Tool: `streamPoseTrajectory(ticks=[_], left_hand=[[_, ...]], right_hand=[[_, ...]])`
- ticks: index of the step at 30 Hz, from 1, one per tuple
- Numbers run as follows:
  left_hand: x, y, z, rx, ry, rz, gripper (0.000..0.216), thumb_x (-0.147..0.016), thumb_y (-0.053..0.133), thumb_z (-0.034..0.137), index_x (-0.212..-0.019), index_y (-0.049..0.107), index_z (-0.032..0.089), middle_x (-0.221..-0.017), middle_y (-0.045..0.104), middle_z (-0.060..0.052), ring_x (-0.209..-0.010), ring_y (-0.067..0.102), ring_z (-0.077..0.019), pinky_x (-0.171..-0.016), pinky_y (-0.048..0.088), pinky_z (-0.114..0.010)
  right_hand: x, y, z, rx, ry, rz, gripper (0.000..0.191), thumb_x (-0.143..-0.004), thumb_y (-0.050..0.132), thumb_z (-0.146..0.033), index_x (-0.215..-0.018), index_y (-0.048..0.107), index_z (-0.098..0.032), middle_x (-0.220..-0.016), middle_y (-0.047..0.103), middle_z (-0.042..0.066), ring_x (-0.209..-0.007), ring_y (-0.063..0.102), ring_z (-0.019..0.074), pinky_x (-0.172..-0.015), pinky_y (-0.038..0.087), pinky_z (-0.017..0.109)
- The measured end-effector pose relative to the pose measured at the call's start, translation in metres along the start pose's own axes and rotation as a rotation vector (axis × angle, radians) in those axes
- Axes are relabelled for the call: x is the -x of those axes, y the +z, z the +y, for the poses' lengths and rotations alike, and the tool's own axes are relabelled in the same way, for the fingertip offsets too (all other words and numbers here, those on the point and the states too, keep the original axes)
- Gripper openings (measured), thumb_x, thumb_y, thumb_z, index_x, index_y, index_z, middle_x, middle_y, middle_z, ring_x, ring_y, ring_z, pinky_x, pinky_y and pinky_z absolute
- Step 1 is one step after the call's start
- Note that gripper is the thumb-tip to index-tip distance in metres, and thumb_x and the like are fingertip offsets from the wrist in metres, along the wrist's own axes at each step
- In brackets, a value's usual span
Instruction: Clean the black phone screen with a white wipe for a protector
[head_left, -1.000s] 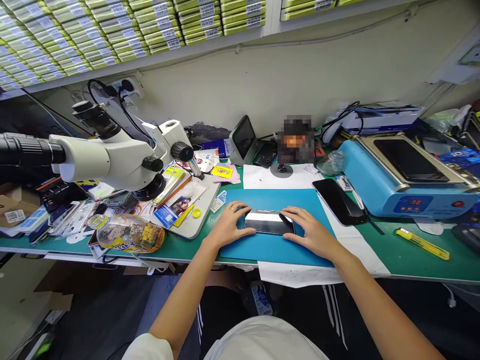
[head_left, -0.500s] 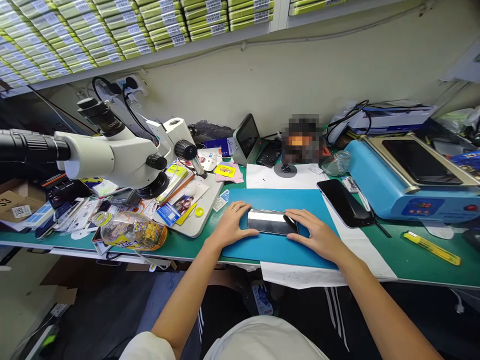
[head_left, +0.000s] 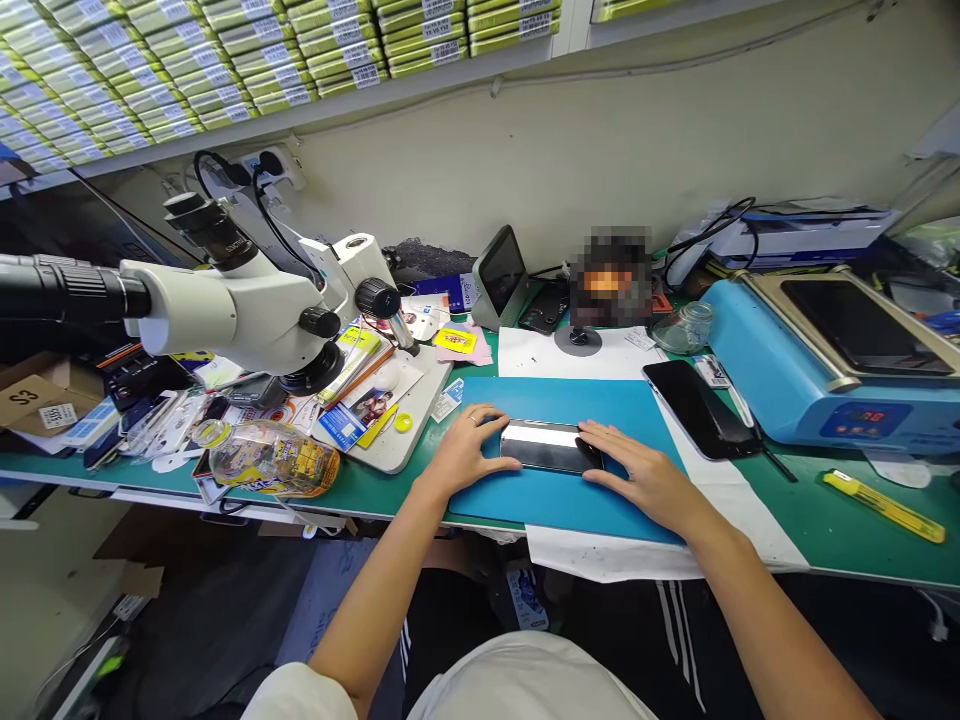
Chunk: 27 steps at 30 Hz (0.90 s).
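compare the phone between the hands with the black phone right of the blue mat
The first phone lies crosswise on the blue mat; the black phone lies slanted beside the mat. The left hand and right hand flank the first phone; neither touches the black phone. A bright white band crosses the first phone's face; the black phone's looks dark. Both appear to lie flat.

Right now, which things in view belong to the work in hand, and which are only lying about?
Seem to belong:
glossy phone, between the left hand and the right hand
blue mat beneath it

Seem only lying about:
black phone right of the mat
yellow cutter
plastic bottle
glass jar
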<state>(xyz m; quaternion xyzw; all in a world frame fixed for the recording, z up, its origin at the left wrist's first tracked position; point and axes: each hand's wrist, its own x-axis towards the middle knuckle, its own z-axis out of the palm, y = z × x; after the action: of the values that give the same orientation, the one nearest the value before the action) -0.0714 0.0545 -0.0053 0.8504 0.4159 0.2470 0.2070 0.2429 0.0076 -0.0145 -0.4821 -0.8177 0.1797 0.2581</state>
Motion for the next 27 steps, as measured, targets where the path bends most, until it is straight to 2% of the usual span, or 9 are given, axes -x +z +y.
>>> streamPoseTrajectory(ticks=[8,22,27], left_hand=[[0.0000,-0.0006,0.0004,0.000,-0.007,0.001,0.061,-0.081,0.080,0.055,-0.133,0.065,0.026,-0.135,0.063,-0.009,-0.133,0.053,-0.0320,-0.114,0.045,-0.048],[0.0005,-0.0022,0.0033,0.030,-0.033,-0.006,0.060,-0.080,0.080,0.054,-0.131,0.065,0.026,-0.136,0.062,-0.008,-0.133,0.053,-0.0320,-0.114,0.045,-0.047],[0.0000,-0.0026,0.0036,0.025,-0.036,-0.017,0.060,-0.081,0.080,0.054,-0.131,0.064,0.025,-0.136,0.062,-0.009,-0.133,0.052,-0.0318,-0.114,0.044,-0.047]], right_hand=[[-0.0001,-0.0003,0.0006,-0.026,0.016,-0.029,0.055,-0.098,0.055,-0.053,-0.145,0.058,-0.024,-0.152,0.054,0.007,-0.142,0.048,0.0327,-0.119,0.040,0.056],[-0.0014,-0.0020,-0.0058,-0.002,0.036,0.005,0.050,-0.095,0.057,-0.056,-0.134,0.068,-0.026,-0.147,0.060,0.007,-0.137,0.055,0.0334,-0.117,0.044,0.054],[-0.0012,-0.0036,-0.0068,-0.005,0.072,0.001,0.054,-0.093,0.059,-0.057,-0.139,0.064,-0.030,-0.148,0.060,0.006,-0.136,0.056,0.0334,-0.114,0.047,0.054]])
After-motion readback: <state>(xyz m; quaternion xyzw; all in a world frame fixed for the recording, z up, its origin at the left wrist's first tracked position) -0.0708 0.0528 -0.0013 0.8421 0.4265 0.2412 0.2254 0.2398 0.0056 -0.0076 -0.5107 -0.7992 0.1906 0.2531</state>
